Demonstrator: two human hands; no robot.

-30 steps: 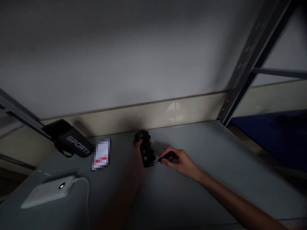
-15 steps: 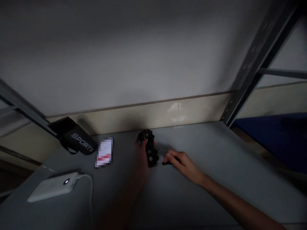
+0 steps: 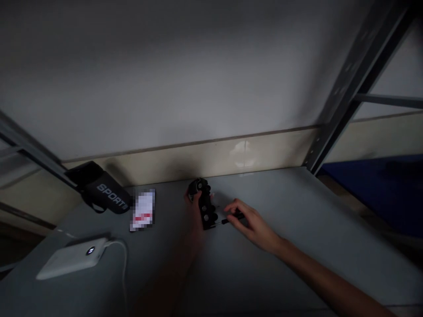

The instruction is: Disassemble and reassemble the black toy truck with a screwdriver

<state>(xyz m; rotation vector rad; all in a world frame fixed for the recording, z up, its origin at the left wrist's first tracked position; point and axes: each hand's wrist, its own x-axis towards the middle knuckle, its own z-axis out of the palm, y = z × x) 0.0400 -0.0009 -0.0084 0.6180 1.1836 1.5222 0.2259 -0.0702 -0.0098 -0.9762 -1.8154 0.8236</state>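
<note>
In dim light my left hand (image 3: 195, 210) grips a small black device with round knobs (image 3: 204, 203), holding it tilted on the grey table (image 3: 271, 264). My right hand (image 3: 250, 222) pinches a thin black screwdriver (image 3: 231, 219) by its handle. The screwdriver's metal tip points left and meets the lower end of the black device. My left forearm lies in deep shadow.
A black pouch marked SPORT (image 3: 102, 193) lies at the back left by a blurred white card (image 3: 143, 210). A white power bank (image 3: 74, 262) with a lit dot and white cable (image 3: 123, 259) sits front left. A grey metal rack post (image 3: 350, 83) rises at the right.
My right hand has shifted slightly and its fingers have lifted a little on the screwdriver's handle. The black device stays in my left hand, tilted much as before.
</note>
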